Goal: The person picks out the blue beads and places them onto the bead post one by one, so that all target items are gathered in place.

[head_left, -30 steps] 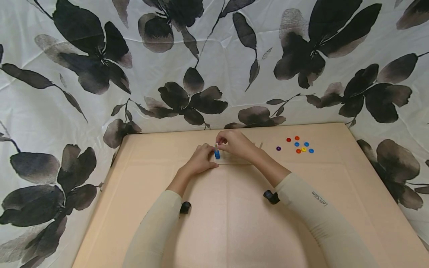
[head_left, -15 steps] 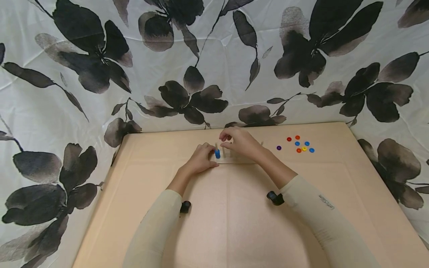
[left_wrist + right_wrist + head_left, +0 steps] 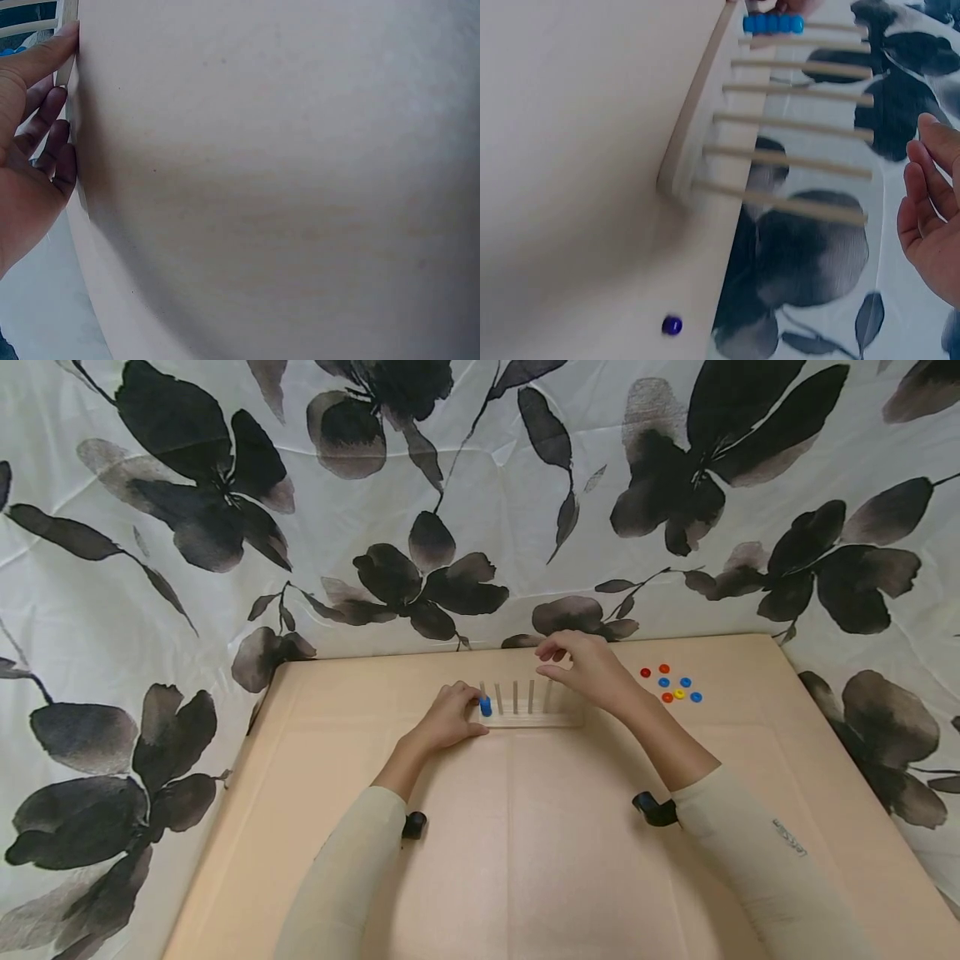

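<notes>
A wooden peg rack stands near the table's far edge, with a row of upright pegs. On its leftmost peg sits a stack of blue beads; the other pegs are bare. My left hand grips the rack's left end, the thumb on its front edge and the fingers bent beside it. Over the rack's right end, my right hand is in the air, fingers loosely bent and holding nothing. A purple bead lies on the table beyond the rack's right end; in the head view the right arm hides it.
Loose beads in red, orange, blue and yellow, among them a yellow bead, lie at the table's far right. A white cloth with dark flowers hangs behind the table.
My right hand has left the blue stack at the leftmost peg and moved right, past the rack's right pegs. Its forearm now covers the purple bead. The left hand stays in place.
</notes>
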Tool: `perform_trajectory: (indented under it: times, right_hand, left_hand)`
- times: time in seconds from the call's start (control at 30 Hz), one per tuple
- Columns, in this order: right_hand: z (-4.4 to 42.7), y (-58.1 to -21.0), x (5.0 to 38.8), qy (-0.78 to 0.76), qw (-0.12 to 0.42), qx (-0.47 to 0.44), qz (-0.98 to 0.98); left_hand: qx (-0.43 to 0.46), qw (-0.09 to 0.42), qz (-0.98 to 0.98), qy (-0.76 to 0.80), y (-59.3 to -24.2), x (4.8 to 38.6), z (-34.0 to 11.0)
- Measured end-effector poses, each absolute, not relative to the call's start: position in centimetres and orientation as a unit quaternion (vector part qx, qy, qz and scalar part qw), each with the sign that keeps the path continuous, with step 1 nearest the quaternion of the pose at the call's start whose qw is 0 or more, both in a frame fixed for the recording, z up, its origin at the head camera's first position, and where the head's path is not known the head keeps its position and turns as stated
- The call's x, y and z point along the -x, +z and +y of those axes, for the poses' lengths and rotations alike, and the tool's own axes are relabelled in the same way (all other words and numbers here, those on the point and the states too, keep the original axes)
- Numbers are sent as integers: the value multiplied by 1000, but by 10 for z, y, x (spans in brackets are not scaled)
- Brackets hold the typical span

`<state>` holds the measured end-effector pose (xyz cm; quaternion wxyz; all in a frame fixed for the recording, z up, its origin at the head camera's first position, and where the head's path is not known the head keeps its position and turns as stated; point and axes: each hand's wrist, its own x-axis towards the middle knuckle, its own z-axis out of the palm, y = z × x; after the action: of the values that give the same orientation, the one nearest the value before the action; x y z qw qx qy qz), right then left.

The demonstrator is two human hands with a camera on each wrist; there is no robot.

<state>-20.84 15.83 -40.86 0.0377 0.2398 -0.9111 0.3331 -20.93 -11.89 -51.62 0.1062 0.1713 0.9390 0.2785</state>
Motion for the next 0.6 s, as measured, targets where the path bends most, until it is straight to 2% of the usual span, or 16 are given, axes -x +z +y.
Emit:
perform_trajectory:
  times: [0.2,0.6]
  right_hand:
    - [192,-409,205,342,66,-227,-909]
    - [263,-423,196,316,86,-175,-928]
  left_hand:
    - [-172,107,938,281,-515,210,-119]
    - [-169,102,939,280,-516,210,-119]
